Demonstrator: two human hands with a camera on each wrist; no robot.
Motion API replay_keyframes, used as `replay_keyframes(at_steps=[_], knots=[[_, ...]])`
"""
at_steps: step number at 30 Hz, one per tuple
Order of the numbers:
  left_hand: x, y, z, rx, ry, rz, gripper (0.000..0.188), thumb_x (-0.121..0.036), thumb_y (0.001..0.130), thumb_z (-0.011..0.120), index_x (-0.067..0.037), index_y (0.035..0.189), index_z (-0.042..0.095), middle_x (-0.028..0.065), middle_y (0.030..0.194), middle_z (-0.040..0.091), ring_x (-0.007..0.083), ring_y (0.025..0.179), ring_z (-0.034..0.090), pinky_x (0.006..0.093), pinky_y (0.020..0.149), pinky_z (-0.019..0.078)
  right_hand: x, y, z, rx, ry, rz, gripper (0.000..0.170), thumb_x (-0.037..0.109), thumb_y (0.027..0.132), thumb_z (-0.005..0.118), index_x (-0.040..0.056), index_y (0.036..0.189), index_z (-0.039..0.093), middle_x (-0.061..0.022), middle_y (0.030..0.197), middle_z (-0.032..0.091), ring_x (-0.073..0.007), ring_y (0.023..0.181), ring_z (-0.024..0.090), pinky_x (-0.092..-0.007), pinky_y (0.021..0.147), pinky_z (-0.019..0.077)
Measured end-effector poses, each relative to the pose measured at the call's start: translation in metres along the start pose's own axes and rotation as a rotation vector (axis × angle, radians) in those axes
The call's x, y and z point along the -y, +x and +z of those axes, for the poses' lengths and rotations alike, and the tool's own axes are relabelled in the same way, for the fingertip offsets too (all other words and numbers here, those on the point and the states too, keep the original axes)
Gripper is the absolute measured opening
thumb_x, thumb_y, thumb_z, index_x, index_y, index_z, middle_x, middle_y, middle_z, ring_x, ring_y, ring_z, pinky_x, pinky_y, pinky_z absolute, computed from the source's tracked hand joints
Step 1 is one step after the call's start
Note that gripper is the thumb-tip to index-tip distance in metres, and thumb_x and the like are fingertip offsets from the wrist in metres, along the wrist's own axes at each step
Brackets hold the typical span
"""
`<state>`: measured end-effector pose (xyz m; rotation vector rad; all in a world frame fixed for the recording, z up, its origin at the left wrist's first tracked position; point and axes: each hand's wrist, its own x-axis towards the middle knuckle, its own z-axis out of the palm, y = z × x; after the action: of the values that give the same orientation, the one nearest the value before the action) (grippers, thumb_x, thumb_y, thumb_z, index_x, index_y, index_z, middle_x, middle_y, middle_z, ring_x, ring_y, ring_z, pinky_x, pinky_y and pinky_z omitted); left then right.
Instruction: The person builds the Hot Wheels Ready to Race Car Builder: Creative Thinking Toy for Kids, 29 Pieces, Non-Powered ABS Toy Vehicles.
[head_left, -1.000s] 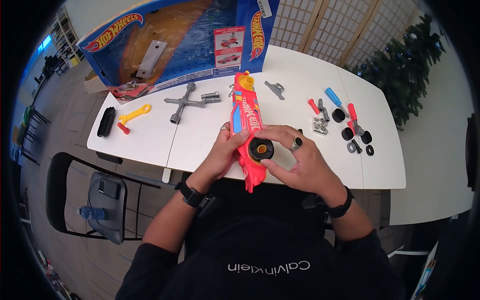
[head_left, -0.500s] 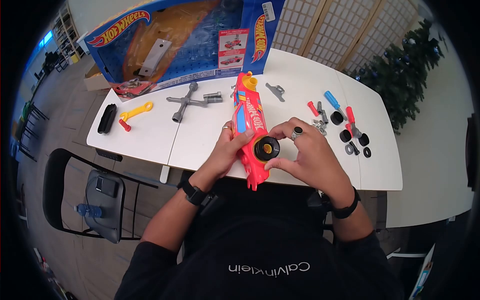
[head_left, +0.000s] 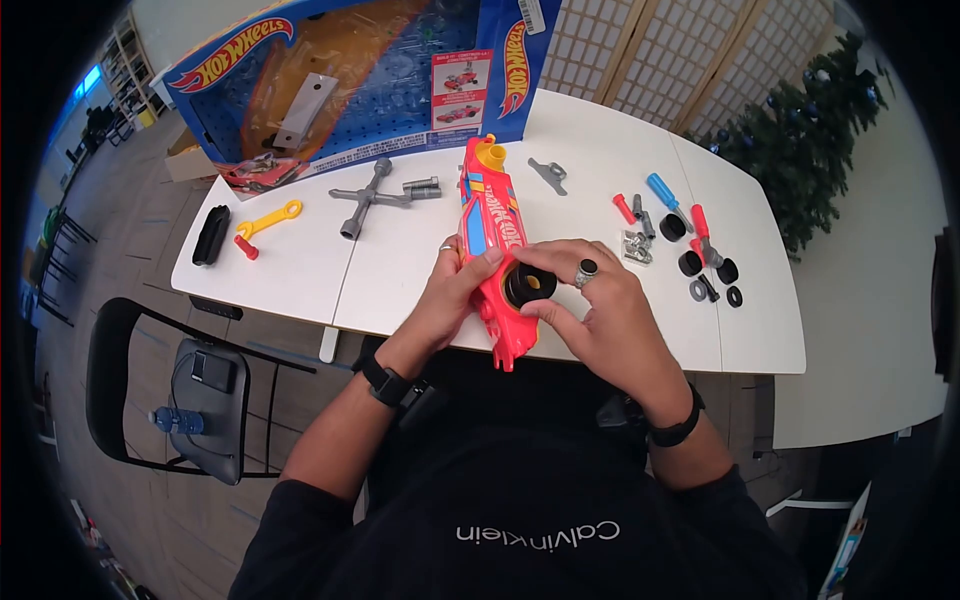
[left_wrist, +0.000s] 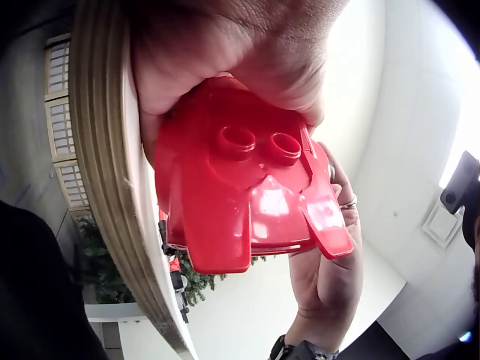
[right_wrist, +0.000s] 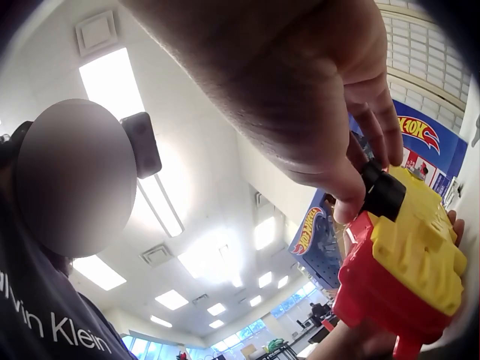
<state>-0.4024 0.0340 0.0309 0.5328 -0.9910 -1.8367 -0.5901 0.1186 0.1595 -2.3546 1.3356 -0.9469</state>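
A red toy car body [head_left: 490, 215] with yellow parts and Hot Wheels lettering is held over the table's near edge. My left hand [head_left: 450, 297] grips its side, thumb on top. With thumb and fingers my right hand [head_left: 600, 305] pinches a black toy wheel [head_left: 531, 286] with a yellow centre, which sits against the car's side near the end closest to me. From the left wrist view, the car's red end [left_wrist: 259, 180] shows two round stubs. In the right wrist view the wheel [right_wrist: 384, 193] lies against the yellow underside [right_wrist: 420, 240].
A Hot Wheels box [head_left: 350, 90] stands at the back left. Left on the white table [head_left: 290, 300] lie a grey cross wrench [head_left: 371, 199], a yellow wrench [head_left: 272, 218] and a black part [head_left: 211, 235]. To the right are a blue-handled screwdriver [head_left: 665, 195], a red-handled tool [head_left: 703, 230] and several black wheels [head_left: 690, 263].
The wheel has tilted to face more to the right, and my right hand's fingers have shifted around it. The car body stays in my left hand.
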Motion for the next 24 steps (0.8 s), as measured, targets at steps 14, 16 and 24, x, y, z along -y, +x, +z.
replay_keyframes(at_steps=[14,16,24], knots=[[-0.005,-0.002,0.005,0.022,0.051,0.013,0.063,-0.035,0.102,0.071,0.001,0.139,0.035,0.0146,0.130,0.059,0.0165,0.118,0.063,0.0325,0.102,0.0534,-0.013,0.011,-0.016,0.200,0.032,-0.062,0.045,0.003,0.080,0.080,0.0119,0.124,0.075,-0.0091,0.122,0.076,-0.0313,0.117,0.066,-0.0417,0.102,0.0536],[-0.005,-0.002,0.004,0.023,0.043,0.017,0.063,-0.036,0.102,0.071,0.001,0.139,0.036,0.0142,0.129,0.059,0.0162,0.117,0.063,0.0325,0.102,0.0534,-0.011,0.011,-0.015,0.198,0.083,-0.029,0.047,-0.002,0.081,0.075,0.0122,0.127,0.074,-0.0098,0.123,0.075,-0.0324,0.119,0.066,-0.0426,0.105,0.0526],[-0.006,0.000,0.002,0.059,-0.016,-0.016,0.057,-0.037,0.101,0.072,0.000,0.135,0.045,0.0126,0.129,0.061,0.0154,0.116,0.064,0.0330,0.102,0.0536,-0.009,0.010,-0.015,0.109,0.025,-0.093,0.049,0.005,0.082,0.079,0.0101,0.130,0.071,-0.0116,0.118,0.070,-0.0339,0.117,0.064,-0.0431,0.103,0.0520]])
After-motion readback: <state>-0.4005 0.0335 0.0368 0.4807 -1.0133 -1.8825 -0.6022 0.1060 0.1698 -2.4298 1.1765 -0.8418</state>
